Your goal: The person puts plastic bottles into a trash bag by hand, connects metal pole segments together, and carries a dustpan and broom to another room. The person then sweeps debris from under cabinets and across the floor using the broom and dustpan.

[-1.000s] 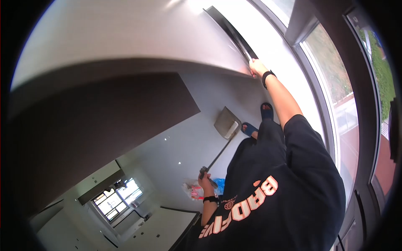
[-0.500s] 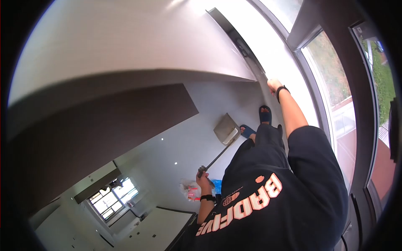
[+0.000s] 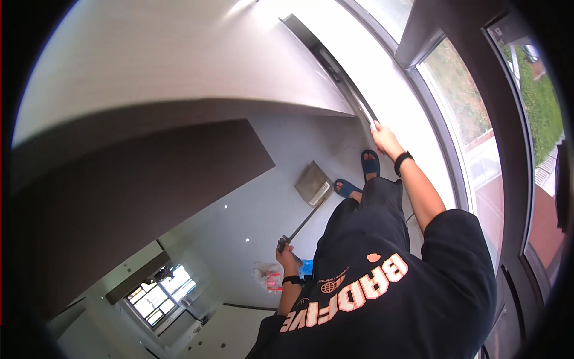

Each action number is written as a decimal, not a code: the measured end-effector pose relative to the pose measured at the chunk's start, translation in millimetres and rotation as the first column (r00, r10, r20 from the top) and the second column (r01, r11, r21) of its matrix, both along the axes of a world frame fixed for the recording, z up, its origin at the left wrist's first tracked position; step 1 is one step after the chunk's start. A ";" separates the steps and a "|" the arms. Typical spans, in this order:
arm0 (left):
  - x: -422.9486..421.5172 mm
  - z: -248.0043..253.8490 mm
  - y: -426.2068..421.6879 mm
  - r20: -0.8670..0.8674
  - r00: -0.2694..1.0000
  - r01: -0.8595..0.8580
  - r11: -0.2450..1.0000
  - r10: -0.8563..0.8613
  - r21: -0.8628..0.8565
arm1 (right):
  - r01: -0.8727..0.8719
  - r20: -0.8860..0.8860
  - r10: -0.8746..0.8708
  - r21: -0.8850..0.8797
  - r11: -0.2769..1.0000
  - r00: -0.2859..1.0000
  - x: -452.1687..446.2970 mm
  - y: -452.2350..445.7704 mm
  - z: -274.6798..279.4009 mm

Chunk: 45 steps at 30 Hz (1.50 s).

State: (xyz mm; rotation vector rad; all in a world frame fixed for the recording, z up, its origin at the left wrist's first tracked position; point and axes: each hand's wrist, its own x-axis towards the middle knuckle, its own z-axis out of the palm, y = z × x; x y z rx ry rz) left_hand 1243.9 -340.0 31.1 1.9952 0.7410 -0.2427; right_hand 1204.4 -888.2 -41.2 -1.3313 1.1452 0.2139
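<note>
My left hand (image 3: 287, 253) is closed around the upper end of a long-handled dustpan (image 3: 313, 183). Its dark shaft slants down to the pan, which rests on the floor beside my slippers (image 3: 370, 163). My right hand (image 3: 385, 140), stretched out next to the bright window sill (image 3: 412, 119), grips a thin stick with a whitish end (image 3: 366, 113). That stick points along the narrow gap by the sill; its far end cannot be made out there. A dark object (image 3: 329, 64) shows inside this gap.
A large pale-topped piece with a dark brown side (image 3: 155, 179) fills the left. Tall framed windows (image 3: 460, 96) stand at my right. Clear and blue plastic bags (image 3: 269, 276) lie on the floor by my left hand. A farther room with a window (image 3: 156, 298) is beyond.
My right hand has drawn back toward my body, and more of the stick shows beyond it. The left hand still holds the dustpan. The whole view has shifted slightly.
</note>
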 end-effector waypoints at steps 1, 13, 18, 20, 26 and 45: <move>-4.1 3.9 -1.8 -0.010 1.000 0.001 1.000 -0.001 0.009 | 0.034 0.008 -0.034 -0.006 0.999 0.999 15.4 -6.8 -4.0; -21.1 38.7 -12.0 -0.035 0.992 0.128 0.988 -0.125 0.086 | 0.160 -0.053 -0.151 0.325 0.932 0.987 109.4 -67.5 -146.5; -9.7 43.2 -25.5 -0.056 0.989 0.142 0.987 -0.138 0.072 | 0.192 -0.249 -0.136 0.217 0.957 0.959 81.8 -36.2 -78.0; -6.9 43.6 -26.4 -0.039 0.988 0.152 0.987 -0.150 0.058 | 0.154 -0.216 -0.106 0.218 0.964 0.971 66.7 -27.0 -84.3; 6.1 10.5 -12.4 -0.014 0.982 0.187 0.982 -0.187 0.013 | 0.152 -0.189 -0.095 0.314 0.937 0.977 -3.3 -1.4 -89.3; 6.2 -8.7 8.0 -0.003 0.995 0.100 0.995 -0.100 -0.006 | 0.103 0.103 -0.114 0.105 0.989 0.988 24.1 -5.9 -39.1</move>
